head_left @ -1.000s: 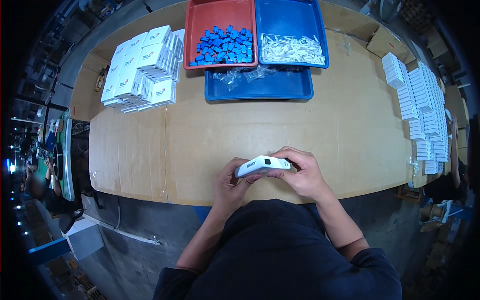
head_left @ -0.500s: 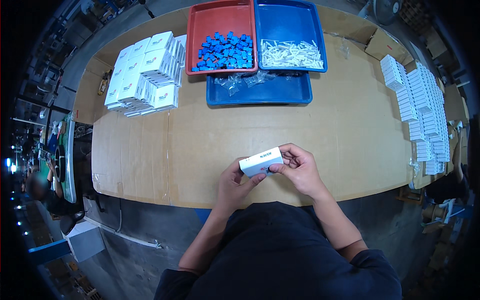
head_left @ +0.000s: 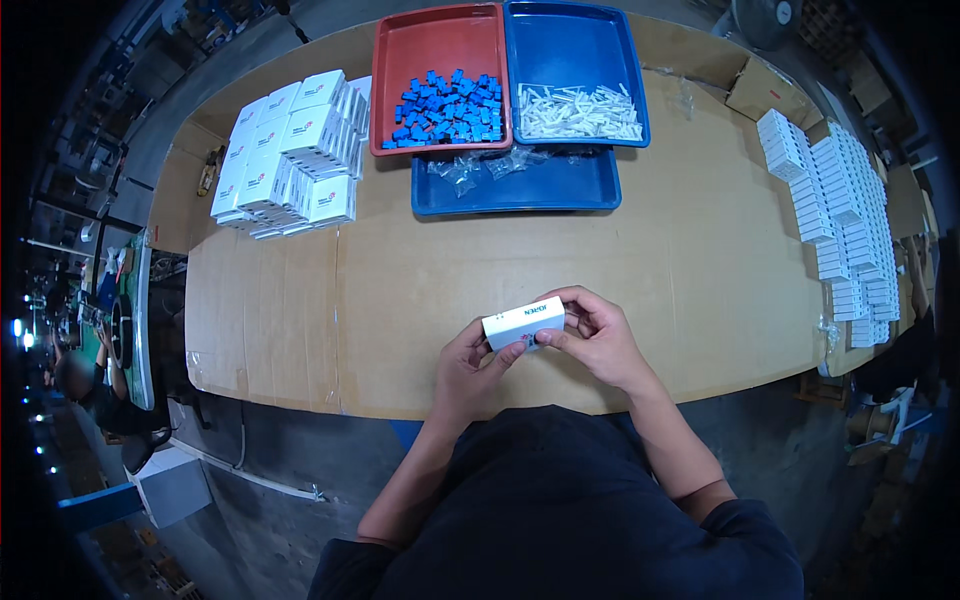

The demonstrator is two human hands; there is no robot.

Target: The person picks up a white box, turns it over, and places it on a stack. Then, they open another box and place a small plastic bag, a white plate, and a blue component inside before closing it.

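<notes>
Down at the bottom edge, a dark navy short-sleeved shirt, plain, no print showing. The sleeves end above the elbows, so both forearms are bare. The left hand (head_left: 470, 365) and right hand (head_left: 600, 340) are bare too: no gloves, watch or rings visible.

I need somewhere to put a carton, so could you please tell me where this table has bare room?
The widest bare patch of the table lies between the blue tray, the white box rows on the right and both hands. Another lies below the stacked white boxes on the left. The far edge is crowded with trays.
</notes>
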